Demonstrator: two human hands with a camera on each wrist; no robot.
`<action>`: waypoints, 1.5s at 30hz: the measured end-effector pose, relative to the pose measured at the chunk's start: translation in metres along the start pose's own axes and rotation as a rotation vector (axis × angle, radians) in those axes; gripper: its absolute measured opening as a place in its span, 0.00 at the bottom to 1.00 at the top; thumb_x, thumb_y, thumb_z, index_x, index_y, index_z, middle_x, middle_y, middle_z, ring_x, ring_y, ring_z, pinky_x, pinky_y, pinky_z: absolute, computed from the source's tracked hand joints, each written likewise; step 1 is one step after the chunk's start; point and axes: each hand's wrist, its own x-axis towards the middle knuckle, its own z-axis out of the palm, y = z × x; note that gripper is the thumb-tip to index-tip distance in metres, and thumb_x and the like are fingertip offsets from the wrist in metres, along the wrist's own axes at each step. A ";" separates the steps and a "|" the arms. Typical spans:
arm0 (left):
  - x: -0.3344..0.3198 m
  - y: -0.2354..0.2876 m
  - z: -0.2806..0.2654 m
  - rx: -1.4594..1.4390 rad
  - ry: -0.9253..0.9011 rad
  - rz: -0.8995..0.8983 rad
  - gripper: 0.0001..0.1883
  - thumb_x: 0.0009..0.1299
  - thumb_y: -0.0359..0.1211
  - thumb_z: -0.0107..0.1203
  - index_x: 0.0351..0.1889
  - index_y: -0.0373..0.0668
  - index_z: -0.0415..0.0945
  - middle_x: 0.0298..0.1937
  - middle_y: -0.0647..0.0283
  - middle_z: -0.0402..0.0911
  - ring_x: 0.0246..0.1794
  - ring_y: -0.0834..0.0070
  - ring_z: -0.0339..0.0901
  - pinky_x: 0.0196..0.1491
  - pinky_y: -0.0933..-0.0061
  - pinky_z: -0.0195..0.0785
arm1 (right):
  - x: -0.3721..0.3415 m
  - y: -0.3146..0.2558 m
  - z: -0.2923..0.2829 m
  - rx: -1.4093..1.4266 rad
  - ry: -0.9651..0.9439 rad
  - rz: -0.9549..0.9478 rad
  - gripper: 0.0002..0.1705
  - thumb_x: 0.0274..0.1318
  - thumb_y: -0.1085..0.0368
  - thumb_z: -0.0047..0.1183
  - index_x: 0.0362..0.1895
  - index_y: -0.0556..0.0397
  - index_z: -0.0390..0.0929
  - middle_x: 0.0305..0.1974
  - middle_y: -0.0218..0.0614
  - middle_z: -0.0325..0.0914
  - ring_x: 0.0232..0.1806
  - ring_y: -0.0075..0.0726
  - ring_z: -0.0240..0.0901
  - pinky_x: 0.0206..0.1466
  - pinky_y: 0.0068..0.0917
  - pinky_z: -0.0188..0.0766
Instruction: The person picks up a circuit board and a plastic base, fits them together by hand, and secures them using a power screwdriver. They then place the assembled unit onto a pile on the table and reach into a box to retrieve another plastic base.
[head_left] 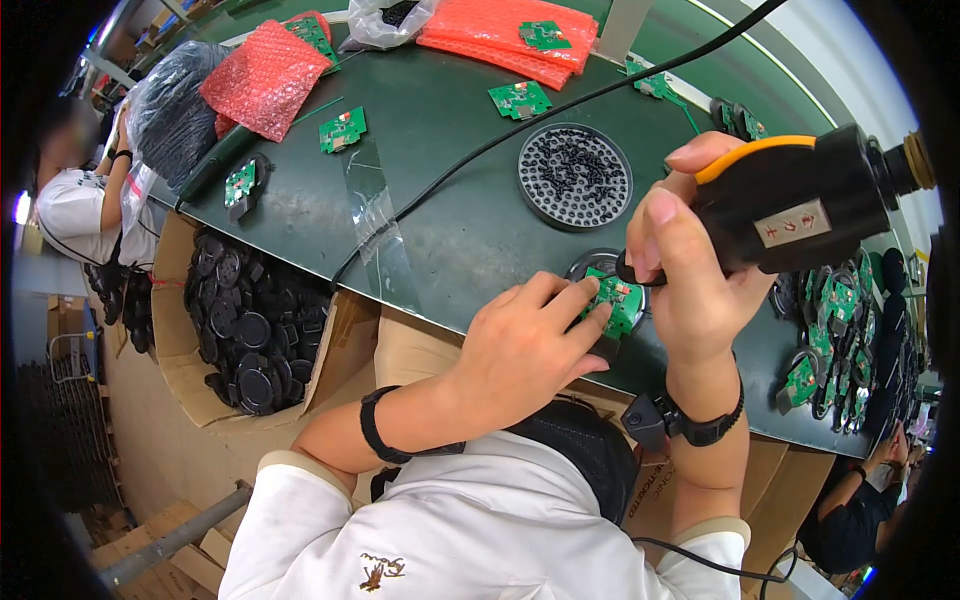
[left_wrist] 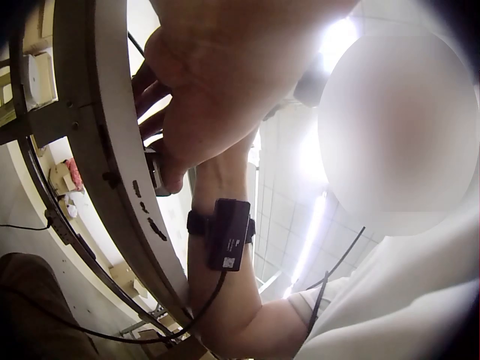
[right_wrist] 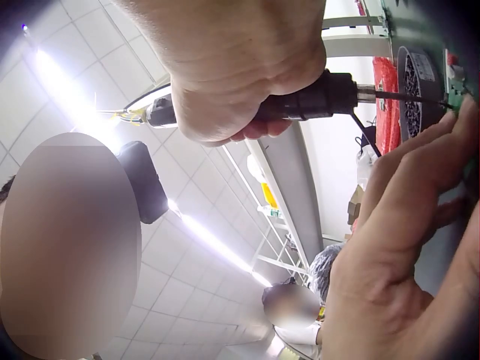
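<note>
In the head view, a green circuit board (head_left: 622, 303) lies on a round black housing near the table's front edge. The left hand (head_left: 525, 345) holds them, fingertips on the board and thumb at the near side; the left wrist view shows the thumb against the housing's edge (left_wrist: 156, 172). Raised over the board's right side, the right hand (head_left: 695, 270) grips a black electric screwdriver (head_left: 770, 205) with a yellow strip. Its bit (right_wrist: 412, 97) reaches the board beside the left fingertips in the right wrist view; exact contact at the tip cannot be told.
Behind the board stands a round tray (head_left: 575, 176) of small black parts. Loose boards (head_left: 343, 130) and red bubble wrap (head_left: 265, 80) lie farther back. A cable (head_left: 450, 170) crosses the table. Stacked assemblies (head_left: 835, 330) are at right, a carton (head_left: 175, 330) of black housings at left.
</note>
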 end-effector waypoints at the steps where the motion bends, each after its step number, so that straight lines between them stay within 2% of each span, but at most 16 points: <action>1: 0.000 0.000 0.000 -0.001 0.002 0.001 0.27 0.62 0.47 0.70 0.56 0.44 0.87 0.59 0.61 0.84 0.52 0.61 0.80 0.51 0.62 0.79 | -0.001 0.001 0.001 0.012 0.020 -0.001 0.17 0.66 0.75 0.57 0.56 0.63 0.71 0.21 0.29 0.68 0.17 0.22 0.63 0.20 0.22 0.60; 9: 0.000 0.000 -0.002 -0.006 0.007 0.002 0.27 0.62 0.47 0.70 0.56 0.43 0.86 0.59 0.61 0.84 0.52 0.62 0.80 0.51 0.62 0.79 | 0.000 -0.007 -0.002 0.003 -0.035 0.039 0.17 0.65 0.75 0.56 0.56 0.62 0.70 0.23 0.30 0.69 0.17 0.21 0.63 0.20 0.23 0.61; 11: -0.001 0.000 -0.002 0.006 0.004 0.004 0.27 0.63 0.47 0.69 0.56 0.43 0.86 0.59 0.61 0.84 0.52 0.62 0.80 0.51 0.62 0.79 | 0.000 -0.003 0.000 0.169 0.043 0.074 0.18 0.58 0.84 0.61 0.53 0.65 0.76 0.40 0.36 0.80 0.27 0.16 0.70 0.26 0.19 0.67; 14: -0.001 0.000 0.000 0.005 0.016 0.002 0.27 0.63 0.48 0.69 0.56 0.44 0.87 0.59 0.62 0.84 0.52 0.63 0.80 0.51 0.62 0.79 | 0.002 -0.004 -0.004 0.183 -0.019 0.137 0.19 0.58 0.84 0.61 0.54 0.64 0.76 0.43 0.36 0.80 0.29 0.17 0.72 0.29 0.19 0.69; 15: -0.001 0.000 0.000 0.004 0.015 0.002 0.27 0.63 0.48 0.69 0.56 0.44 0.87 0.59 0.62 0.84 0.52 0.63 0.80 0.51 0.62 0.79 | 0.002 -0.001 -0.004 0.183 -0.018 0.137 0.19 0.58 0.84 0.61 0.54 0.64 0.76 0.43 0.36 0.80 0.29 0.17 0.72 0.29 0.19 0.69; 17: -0.001 0.000 0.000 0.016 0.014 0.005 0.27 0.63 0.49 0.69 0.57 0.45 0.87 0.59 0.62 0.84 0.52 0.63 0.80 0.50 0.62 0.79 | 0.003 0.003 0.000 0.056 -0.011 0.035 0.17 0.64 0.77 0.55 0.56 0.63 0.71 0.23 0.30 0.68 0.17 0.21 0.63 0.20 0.23 0.62; 26: 0.000 0.000 -0.001 0.025 -0.005 0.001 0.28 0.64 0.50 0.67 0.58 0.46 0.86 0.58 0.63 0.84 0.50 0.63 0.79 0.48 0.63 0.79 | 0.007 -0.005 0.002 0.009 -0.078 0.046 0.13 0.63 0.78 0.56 0.50 0.61 0.71 0.26 0.33 0.70 0.16 0.22 0.64 0.20 0.23 0.63; 39: 0.000 0.000 -0.005 0.028 -0.009 0.012 0.26 0.63 0.49 0.68 0.56 0.46 0.87 0.56 0.64 0.84 0.48 0.64 0.78 0.48 0.64 0.79 | 0.002 -0.002 -0.002 0.032 -0.131 0.055 0.13 0.64 0.80 0.55 0.49 0.60 0.69 0.29 0.36 0.71 0.18 0.23 0.67 0.20 0.24 0.66; 42: 0.001 0.000 -0.005 0.041 -0.007 0.030 0.26 0.62 0.48 0.70 0.56 0.46 0.87 0.57 0.64 0.84 0.49 0.64 0.78 0.49 0.63 0.79 | 0.004 -0.006 0.000 0.006 -0.093 0.104 0.16 0.64 0.79 0.56 0.54 0.62 0.70 0.27 0.33 0.72 0.18 0.23 0.67 0.20 0.24 0.65; 44: -0.001 0.000 -0.006 0.018 -0.022 0.010 0.27 0.60 0.47 0.72 0.56 0.46 0.86 0.59 0.63 0.82 0.52 0.63 0.78 0.51 0.61 0.78 | 0.011 -0.010 -0.002 0.025 -0.145 0.182 0.21 0.64 0.76 0.57 0.60 0.65 0.71 0.25 0.29 0.71 0.17 0.22 0.67 0.20 0.23 0.64; 45: 0.000 -0.002 -0.006 0.026 -0.016 0.019 0.27 0.60 0.47 0.72 0.56 0.46 0.86 0.59 0.63 0.82 0.52 0.63 0.78 0.51 0.61 0.78 | 0.017 -0.019 -0.001 0.065 -0.084 0.175 0.26 0.65 0.74 0.58 0.65 0.67 0.69 0.22 0.27 0.69 0.16 0.23 0.65 0.20 0.24 0.63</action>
